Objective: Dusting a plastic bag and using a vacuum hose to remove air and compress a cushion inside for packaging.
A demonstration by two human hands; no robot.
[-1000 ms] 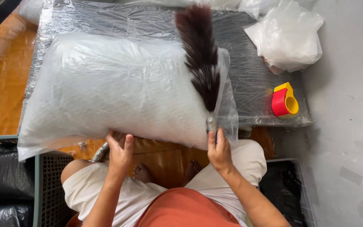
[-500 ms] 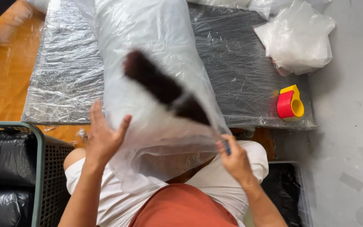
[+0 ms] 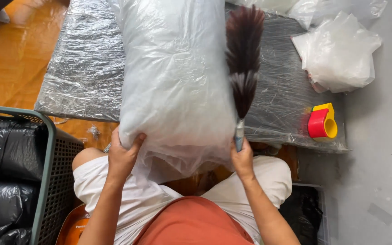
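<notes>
Head view, looking down over the lap. A large pillow (image 3: 173, 77) sealed in a clear plastic bag stands lengthwise, running from the person's knees up and out of the top of the frame. It lies over a low bench (image 3: 82, 77) wrapped in clear film.

Left hand (image 3: 122, 154): curled around the near left corner of the pillow, fingers over the plastic, thumb on the inner side. Holding the bag's edge.

Right hand (image 3: 242, 159): closed on the pale handle of a feather duster (image 3: 243, 59), at the near right corner of the pillow. The duster points away from the person, dark feathers uppermost, lighter band lower down. It lies along the right edge of the pillow, touching the plastic.

Loose plastic of the bag bunches at the near end, between the two hands, over the knees.

Surroundings: a red and yellow tape dispenser (image 3: 322, 122) sits on the bench's right near corner, well apart from the duster. A heap of crumpled plastic bags (image 3: 336, 50) lies further back on the right. A green-rimmed basket (image 3: 46, 163) with black bags (image 3: 5, 154) stands to the left of the person. Orange wooden floor (image 3: 5, 59) left, grey floor right.
</notes>
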